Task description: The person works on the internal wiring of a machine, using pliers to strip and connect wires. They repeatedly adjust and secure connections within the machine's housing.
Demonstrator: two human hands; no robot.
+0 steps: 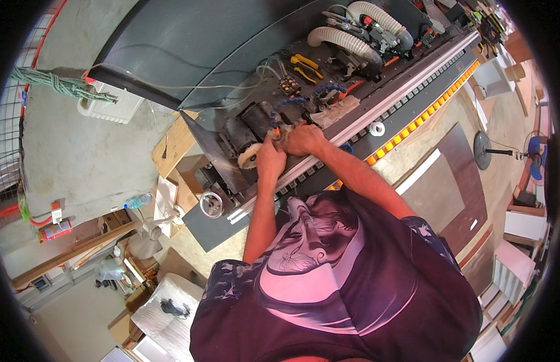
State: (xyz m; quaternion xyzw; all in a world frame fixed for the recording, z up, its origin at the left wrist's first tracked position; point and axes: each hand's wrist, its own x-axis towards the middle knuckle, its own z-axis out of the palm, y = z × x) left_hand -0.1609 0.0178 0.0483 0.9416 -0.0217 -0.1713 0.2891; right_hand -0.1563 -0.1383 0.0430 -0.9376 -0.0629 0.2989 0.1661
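Observation:
Both my hands reach into the open dark machine [346, 136], close together beside two black cylindrical motors [254, 119]. My left hand [272, 160] is closed at the left side of a fuzzy tan buffing wheel, its thumb up near a small orange fitting [277, 131]. From the right, my right hand [306, 140] curls its fingers against the same wheel, most of which the hands hide. A second, pale buffing wheel [248, 156] shows just left of my left hand, apart from it. Dark blue segmented hose [290, 101] bends behind my right hand.
Yellow-handled pliers [306, 67] lie inside the machine, near a small valve block [288, 85]. Ribbed white hoses [346, 43] stand farther right. A crumpled cloth [335, 113] lies by the rail. A white roll [376, 128] rests on the front ledge, and a handwheel [212, 205] juts out left.

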